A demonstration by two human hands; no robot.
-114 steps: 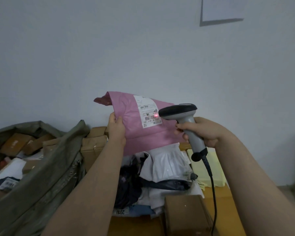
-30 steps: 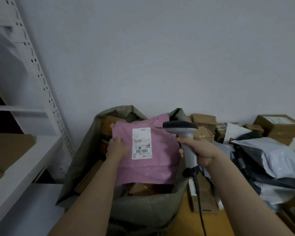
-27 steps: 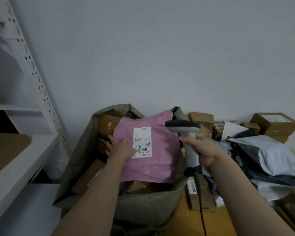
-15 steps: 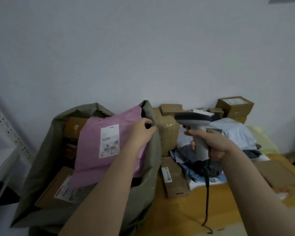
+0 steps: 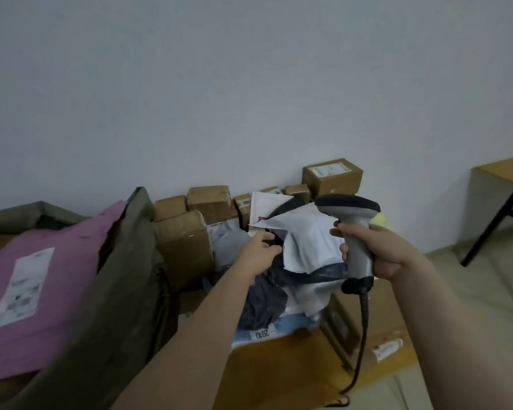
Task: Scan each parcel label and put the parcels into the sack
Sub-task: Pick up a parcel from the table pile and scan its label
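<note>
The pink parcel [image 5: 42, 279] with its white label lies face up in the open mouth of the olive sack [image 5: 125, 276] at the left. My left hand [image 5: 258, 253] is clear of it and reaches into the pile of soft mailers, fingers extended at the edge of a white mailer [image 5: 305, 241] and a dark mailer [image 5: 264, 300]. To the right of that, my right hand [image 5: 379, 250] grips the handle of the grey barcode scanner [image 5: 348, 204], held upright over the pile.
Brown cardboard boxes [image 5: 184, 241] stand along the wall behind the mailers, one labelled box [image 5: 332, 176] highest. A flat box [image 5: 376, 315] lies under the scanner cable [image 5: 362, 335] on the wooden table [image 5: 279, 365]. Another table [image 5: 504, 170] stands far right.
My left hand let the pink parcel go into the sack and moved right to the mailer pile. The view swung right with it. My right hand kept the scanner.
</note>
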